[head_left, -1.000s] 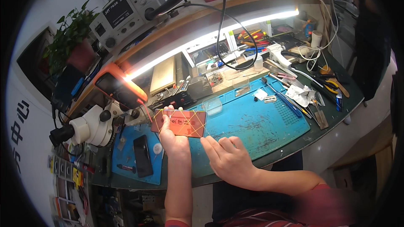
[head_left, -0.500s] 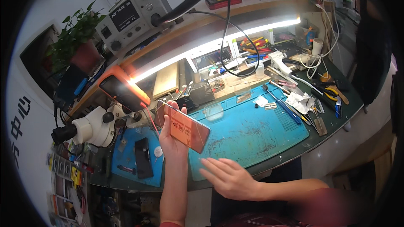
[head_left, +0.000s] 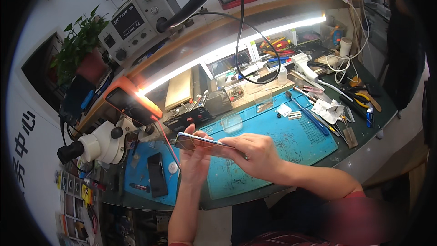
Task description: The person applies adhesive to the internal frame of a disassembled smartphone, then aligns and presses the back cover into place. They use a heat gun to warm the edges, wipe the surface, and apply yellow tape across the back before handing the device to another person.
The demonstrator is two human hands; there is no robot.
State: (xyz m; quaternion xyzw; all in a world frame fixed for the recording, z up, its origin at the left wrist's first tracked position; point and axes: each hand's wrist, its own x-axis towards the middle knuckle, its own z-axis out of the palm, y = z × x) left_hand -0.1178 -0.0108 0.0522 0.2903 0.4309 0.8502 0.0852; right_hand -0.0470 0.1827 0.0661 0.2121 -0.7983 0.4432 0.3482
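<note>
Both of my hands hold a smartphone [head_left: 200, 143] above the near left part of the large blue work mat [head_left: 282, 159]. It is tilted almost edge-on, so only a thin strip of its face shows. My left hand [head_left: 193, 166] grips its left part, with the fingertips behind it and the thumb in front. At its right end, my right hand [head_left: 261, 155] is closed on the edge, fingers bent over. A second, black phone [head_left: 156, 175] lies on the smaller blue mat [head_left: 132, 173] left of my left forearm.
A microscope [head_left: 98, 145] and an orange multimeter [head_left: 133, 105] stand at the left. On the large mat are a clear plastic box [head_left: 232, 122] and a blue-handled brush [head_left: 309, 114]. Pliers [head_left: 363, 100] lie at the right. A black cable [head_left: 239, 36] hangs over the bench.
My right hand has risen from below the phone and taken its right end. The phone has turned from showing its reflective orange-tinted face to nearly edge-on.
</note>
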